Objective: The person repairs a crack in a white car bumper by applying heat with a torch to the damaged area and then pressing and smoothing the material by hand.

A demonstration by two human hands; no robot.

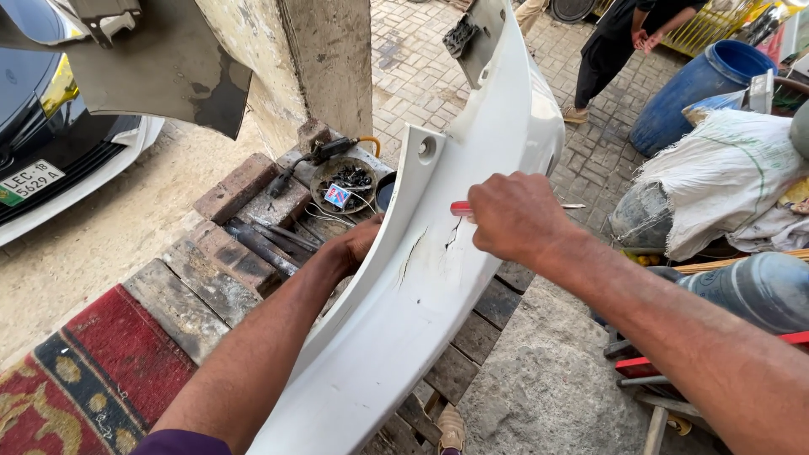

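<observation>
A long white car bumper (396, 312) runs from the bottom middle up to the top of the head view, with cracks near its middle. My left hand (354, 244) reaches behind the bumper's left edge and presses against its back; its fingers are hidden. My right hand (516, 215) is closed around a red-handled screwdriver (461, 208), whose metal shaft sticks out to the right, just above the cracks.
Worn planks and bricks (240, 190) form a bench under the bumper, with a round dish of small parts (344, 181) and a red rug (93, 379). A dark car (42, 126) stands at left. A blue barrel (699, 88), white sacks (725, 181) and a standing person (619, 42) are at right.
</observation>
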